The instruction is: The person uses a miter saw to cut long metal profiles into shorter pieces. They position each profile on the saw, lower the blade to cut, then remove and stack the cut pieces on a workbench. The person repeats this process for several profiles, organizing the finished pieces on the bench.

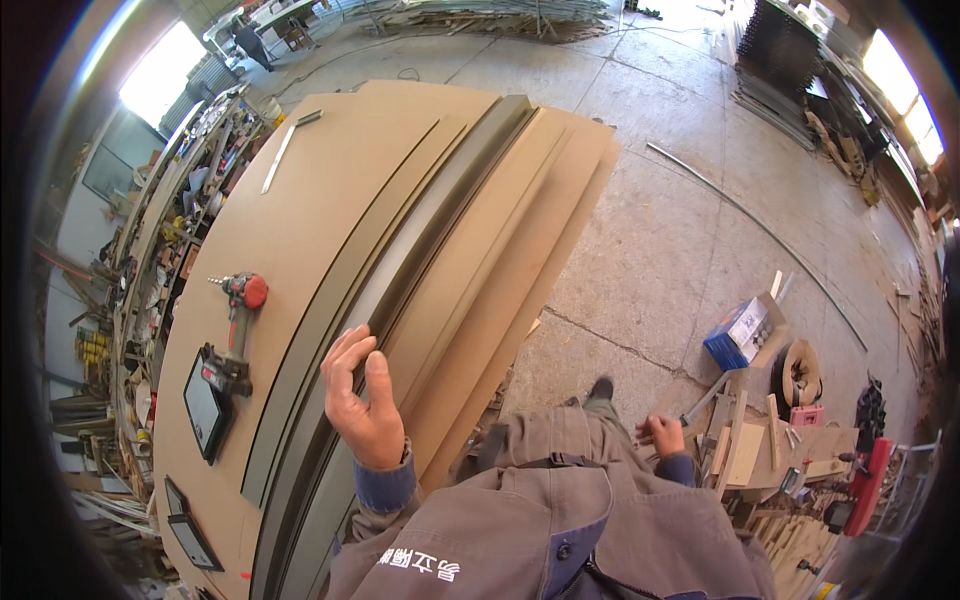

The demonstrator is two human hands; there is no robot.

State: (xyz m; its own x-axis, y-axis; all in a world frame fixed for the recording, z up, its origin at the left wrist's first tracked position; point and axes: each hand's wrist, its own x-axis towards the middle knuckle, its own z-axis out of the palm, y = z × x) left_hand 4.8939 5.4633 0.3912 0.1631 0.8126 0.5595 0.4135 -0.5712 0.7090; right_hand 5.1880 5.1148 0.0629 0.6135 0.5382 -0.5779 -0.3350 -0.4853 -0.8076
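Note:
My left hand is over the long dark metal profiles that lie lengthwise on the board-topped table. Its fingers are stretched out and its thumb stands apart, with nothing held. Whether the palm edge touches the metal I cannot tell. Low at my right side, my right hand has loosely bent fingers, slightly apart, with nothing visible in them. It is close to a grey-handled tool at the side bench. A red and black cordless drill with a bit lies left of the profiles.
The brown board also carries a black-framed tablet-like panel, smaller dark frames and a try square. On my right are a cluttered bench, a blue box and a tape roll. A long metal rod lies on the floor.

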